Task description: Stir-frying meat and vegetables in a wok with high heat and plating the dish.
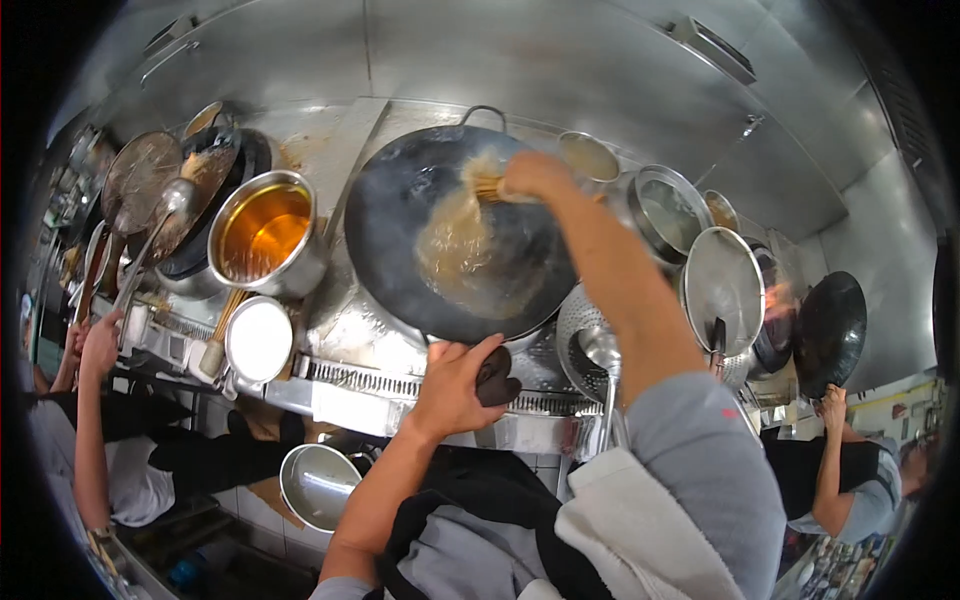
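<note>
A large black wok sits on the range before me with steam rising from it. Cloudy brownish water swirls in its middle. My right hand grips a bamboo wok brush, its splayed bristles against the upper right of the bowl, where water splashes. At the near rim, my left hand holds a dark brown pad, with fingertips by the rim; the pad partly hides whatever handle lies there. A loop handle stands at the wok's far side.
Left of the wok stands a steel pot of amber liquid, above a white-filled container. On the right are a perforated strainer, a ladle and a mesh skimmer. Co-workers' hands hold a ladle at left and a wok at right.
</note>
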`<state>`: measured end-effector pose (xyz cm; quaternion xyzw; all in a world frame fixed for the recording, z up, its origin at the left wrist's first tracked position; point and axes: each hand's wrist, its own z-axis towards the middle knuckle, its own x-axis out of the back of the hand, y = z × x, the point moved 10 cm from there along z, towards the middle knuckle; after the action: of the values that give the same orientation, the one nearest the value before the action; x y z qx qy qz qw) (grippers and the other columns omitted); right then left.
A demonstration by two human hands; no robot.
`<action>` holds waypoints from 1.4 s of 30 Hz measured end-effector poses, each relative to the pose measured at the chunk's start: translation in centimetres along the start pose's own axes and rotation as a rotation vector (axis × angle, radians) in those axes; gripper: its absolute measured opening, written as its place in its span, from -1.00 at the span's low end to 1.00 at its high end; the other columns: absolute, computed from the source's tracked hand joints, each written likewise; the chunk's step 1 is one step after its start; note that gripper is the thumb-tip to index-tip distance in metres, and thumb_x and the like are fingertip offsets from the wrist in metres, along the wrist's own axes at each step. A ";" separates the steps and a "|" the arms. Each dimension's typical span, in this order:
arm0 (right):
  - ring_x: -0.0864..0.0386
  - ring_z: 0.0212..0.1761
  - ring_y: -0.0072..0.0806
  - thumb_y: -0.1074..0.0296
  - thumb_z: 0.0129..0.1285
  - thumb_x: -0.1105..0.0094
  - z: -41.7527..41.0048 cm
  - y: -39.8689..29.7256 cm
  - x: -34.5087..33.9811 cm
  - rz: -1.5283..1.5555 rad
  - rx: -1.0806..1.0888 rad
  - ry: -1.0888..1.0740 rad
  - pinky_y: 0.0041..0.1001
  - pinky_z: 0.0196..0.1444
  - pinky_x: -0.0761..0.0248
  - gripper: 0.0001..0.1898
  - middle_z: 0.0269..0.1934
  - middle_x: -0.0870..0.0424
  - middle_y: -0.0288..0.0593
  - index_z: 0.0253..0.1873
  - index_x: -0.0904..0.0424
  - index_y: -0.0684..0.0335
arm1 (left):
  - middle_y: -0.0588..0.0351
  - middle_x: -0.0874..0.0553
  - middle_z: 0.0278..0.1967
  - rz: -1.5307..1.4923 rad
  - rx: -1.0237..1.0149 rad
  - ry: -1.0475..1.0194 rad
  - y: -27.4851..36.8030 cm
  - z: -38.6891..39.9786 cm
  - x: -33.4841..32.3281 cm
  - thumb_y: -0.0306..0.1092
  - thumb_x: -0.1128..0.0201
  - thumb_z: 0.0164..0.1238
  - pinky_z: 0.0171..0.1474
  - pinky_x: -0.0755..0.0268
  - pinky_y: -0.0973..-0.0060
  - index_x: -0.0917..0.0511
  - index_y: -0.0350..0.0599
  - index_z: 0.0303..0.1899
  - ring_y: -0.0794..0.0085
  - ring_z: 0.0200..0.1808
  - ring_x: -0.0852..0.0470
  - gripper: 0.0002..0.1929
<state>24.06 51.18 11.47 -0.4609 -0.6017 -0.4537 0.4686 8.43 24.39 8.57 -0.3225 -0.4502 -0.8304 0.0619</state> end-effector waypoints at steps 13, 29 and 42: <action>-0.67 -0.06 -0.13 0.09 0.25 -0.08 0.0 -1.7 1.4 0.196 0.128 0.273 -0.18 0.00 -0.49 -0.67 -0.15 -0.72 -0.05 0.04 -0.65 0.00 | 0.03 -0.64 -0.33 0.035 0.007 0.084 -0.8 -1.3 1.6 -0.23 -0.51 -0.35 0.06 -0.22 0.29 -0.44 -0.09 0.21 0.18 -0.25 -0.55 -0.15; -0.69 -0.09 -0.06 0.20 0.26 -0.07 -2.6 -2.0 -0.3 -0.086 0.027 -0.048 -0.19 -0.04 -0.56 -0.71 -0.08 -0.69 0.05 -0.08 -0.71 0.15 | 0.00 -0.62 -0.23 -0.004 0.000 0.038 -0.3 -0.4 1.0 -0.24 -0.52 -0.37 0.07 -0.23 0.27 -0.45 -0.05 0.20 0.11 -0.15 -0.53 -0.15; -0.67 -0.07 -0.10 -0.03 0.22 -0.13 -0.3 -3.8 -0.7 0.474 0.004 0.230 -0.16 -0.04 -0.49 -0.61 -0.12 -0.71 -0.03 0.02 -0.64 0.06 | 0.04 -0.62 -0.33 0.012 -0.016 0.096 -1.2 -1.8 1.9 -0.23 -0.49 -0.32 0.05 -0.23 0.29 -0.45 -0.08 0.21 0.18 -0.26 -0.55 -0.17</action>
<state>20.51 50.13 10.39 -0.5335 -0.4204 -0.3794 0.6283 5.62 24.05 8.19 -0.2854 -0.4384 -0.8480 0.0857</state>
